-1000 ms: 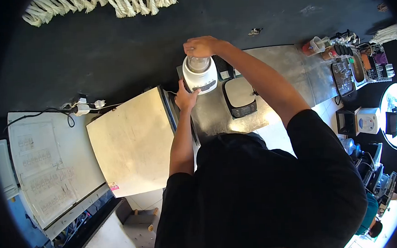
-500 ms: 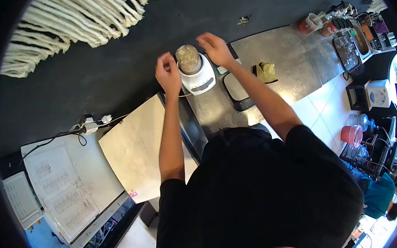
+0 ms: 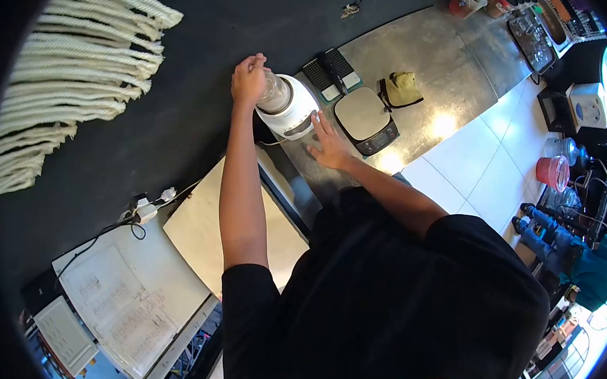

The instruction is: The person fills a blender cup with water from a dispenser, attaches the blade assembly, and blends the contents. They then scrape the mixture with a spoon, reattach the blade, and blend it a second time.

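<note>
A white blender base [image 3: 298,117] stands on the metal counter, tilted in my view, with a clear blender jar [image 3: 277,96] mounted on it. My left hand [image 3: 248,80] is closed over the top end of the jar and hides part of it. My right hand [image 3: 330,143] is at the front of the base, its fingers spread and the tips touching or very near the control panel. To the right of the base lies a flat kitchen scale [image 3: 363,113] with a black display edge.
Behind the scale is a dark keypad-like device [image 3: 328,73]. An olive cloth-like item [image 3: 401,88] lies on the steel counter [image 3: 441,59]. White freezer lids [image 3: 125,284] are at lower left. A person in a teal shirt [image 3: 596,274] is at far right.
My left hand has come down onto the top of the jar. My right hand has moved from behind the jar to the front panel. The view has shifted.
</note>
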Demonstrator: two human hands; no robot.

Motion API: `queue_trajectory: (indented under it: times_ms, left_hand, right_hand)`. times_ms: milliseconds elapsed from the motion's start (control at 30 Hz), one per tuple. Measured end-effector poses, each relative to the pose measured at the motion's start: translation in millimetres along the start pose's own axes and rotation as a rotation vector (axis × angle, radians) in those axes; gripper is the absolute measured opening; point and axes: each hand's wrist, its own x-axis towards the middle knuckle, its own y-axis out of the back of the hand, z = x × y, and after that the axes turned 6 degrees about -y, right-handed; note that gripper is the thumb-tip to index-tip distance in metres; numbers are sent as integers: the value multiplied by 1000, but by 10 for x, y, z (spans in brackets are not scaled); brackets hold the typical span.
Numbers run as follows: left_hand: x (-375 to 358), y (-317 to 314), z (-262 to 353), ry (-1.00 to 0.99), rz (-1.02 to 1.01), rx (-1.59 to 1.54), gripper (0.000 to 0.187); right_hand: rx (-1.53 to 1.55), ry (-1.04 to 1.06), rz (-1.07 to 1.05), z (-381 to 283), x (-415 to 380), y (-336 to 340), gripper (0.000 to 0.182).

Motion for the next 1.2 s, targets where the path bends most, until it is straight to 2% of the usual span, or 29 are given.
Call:
queue_trajectory:
  times_ms: [100,333,633,733,1000,1100,1200]
  left_hand:
    - [-9,-7,-7,33,-22,-21,38]
    - [22,2,-58,-2,-53,-100,37]
    - [-4,5,14,78,-47,-131,38]
    - [-2,26,22,29,-70,-92,36]
    - [-22,28,47,68,-59,-144,34]
    - [-16,27,50,76,-42,-173,34]
    - [-29,30,64,83,-38,-196,33]
  right_hand:
    - [18,26,79,41,6,-114,92]
    - [115,-73,90,-43,36,-58,90]
    - [205,-176,50,-119,28,-22,88]
    - [236,-183,60,-105,36,-84,88]
    - [268,-211,35,-116,26,-95,88]
    - [257,-197,2,-136,-15,-66,93]
    - [304,-149,58,-143,-40,-116,99]
